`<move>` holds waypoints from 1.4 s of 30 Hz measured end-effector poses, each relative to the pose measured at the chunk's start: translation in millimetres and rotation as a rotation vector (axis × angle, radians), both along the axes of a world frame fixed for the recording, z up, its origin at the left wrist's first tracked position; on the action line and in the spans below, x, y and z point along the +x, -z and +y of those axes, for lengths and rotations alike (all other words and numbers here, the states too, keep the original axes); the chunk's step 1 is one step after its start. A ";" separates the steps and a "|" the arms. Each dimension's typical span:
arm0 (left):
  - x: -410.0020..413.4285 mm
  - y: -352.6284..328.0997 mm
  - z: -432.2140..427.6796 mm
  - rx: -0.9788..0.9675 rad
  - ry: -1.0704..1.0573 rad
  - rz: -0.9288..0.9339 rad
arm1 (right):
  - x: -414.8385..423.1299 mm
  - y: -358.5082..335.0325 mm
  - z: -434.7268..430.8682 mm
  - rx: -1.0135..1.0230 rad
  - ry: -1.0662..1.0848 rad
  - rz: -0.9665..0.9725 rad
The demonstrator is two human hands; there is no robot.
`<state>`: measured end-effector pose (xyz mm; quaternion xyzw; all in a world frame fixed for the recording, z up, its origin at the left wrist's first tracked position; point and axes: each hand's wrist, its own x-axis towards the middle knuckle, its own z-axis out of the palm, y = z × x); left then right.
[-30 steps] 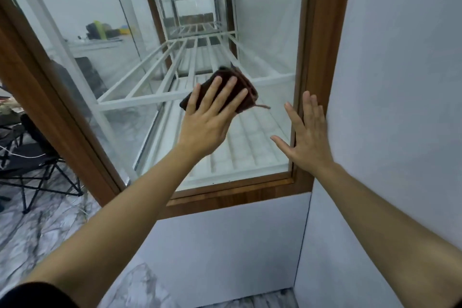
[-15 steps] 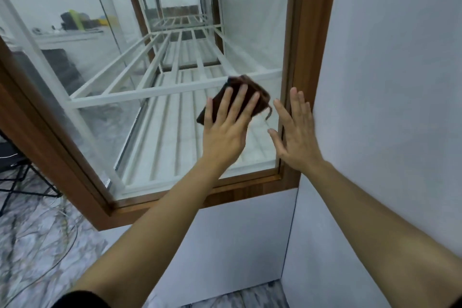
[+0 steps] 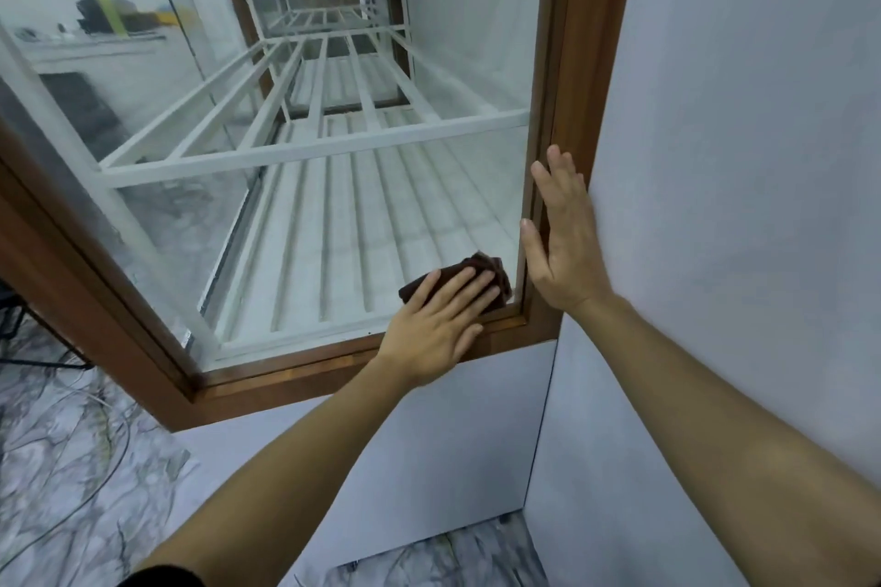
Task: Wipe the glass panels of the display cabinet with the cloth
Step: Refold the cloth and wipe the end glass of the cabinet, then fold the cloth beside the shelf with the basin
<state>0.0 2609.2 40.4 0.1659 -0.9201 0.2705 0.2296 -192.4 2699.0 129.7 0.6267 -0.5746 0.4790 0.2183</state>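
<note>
A dark brown cloth [image 3: 479, 268] lies flat against the front glass panel [image 3: 343, 215] of the display cabinet, in the panel's lower right corner. My left hand [image 3: 436, 329] presses on the cloth with straight, spread fingers; its heel overlaps the bottom wooden frame [image 3: 295, 372]. My right hand [image 3: 562, 238] rests flat with straight fingers on the right wooden frame post [image 3: 572, 62], just right of the cloth. White slatted shelves [image 3: 314, 148] show through the glass.
A white wall [image 3: 739, 157] stands close on the right of the cabinet. Below the glass is the cabinet's white base panel [image 3: 429, 443]. Marble-patterned floor with loose cables [image 3: 62, 467] lies at lower left, and a dark chair leg [image 3: 14, 315] at the left edge.
My left hand has slid the cloth down and to the right, from mid-panel to the lower right corner of the glass. My right hand stays flat on the right frame post.
</note>
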 end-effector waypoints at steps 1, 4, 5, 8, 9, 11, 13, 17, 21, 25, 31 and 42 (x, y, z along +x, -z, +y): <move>2.0 -0.4 0.6 0.036 0.009 0.011 | 0.2 2.3 1.0 -0.012 0.030 0.017; 3.2 -8.3 -0.6 0.131 0.113 0.126 | 6.3 18.8 6.5 -0.051 0.143 0.038; 3.9 -10.2 -3.6 0.138 0.161 0.172 | 10.3 25.6 9.0 -0.031 0.134 0.010; 3.5 -11.5 -11.9 0.069 0.247 0.267 | 25.1 43.5 15.8 0.126 0.020 -0.090; 1.6 -13.1 -8.2 0.080 0.249 0.305 | 29.2 47.5 16.1 0.196 0.005 -0.127; -4.6 -18.5 2.4 0.228 0.140 0.430 | 36.0 51.8 13.8 0.326 0.021 -0.248; -9.2 -22.3 10.6 0.372 0.041 0.520 | 40.6 52.0 9.0 0.388 0.057 -0.349; -8.9 -32.3 23.2 0.582 0.029 0.554 | 44.7 48.1 1.8 0.407 0.104 -0.271; -9.2 -67.8 35.3 0.869 -0.077 0.649 | 44.3 24.6 14.8 0.473 -0.078 -0.437; -7.5 -117.4 38.1 1.162 0.066 0.720 | 43.1 -30.8 33.8 0.423 -0.220 -0.715; -8.4 -196.6 55.3 1.611 0.351 0.727 | 36.6 -107.4 54.7 0.235 -0.217 -0.805; -40.3 -241.3 29.2 1.720 0.727 0.504 | 54.6 -150.7 73.3 -0.035 0.071 -0.844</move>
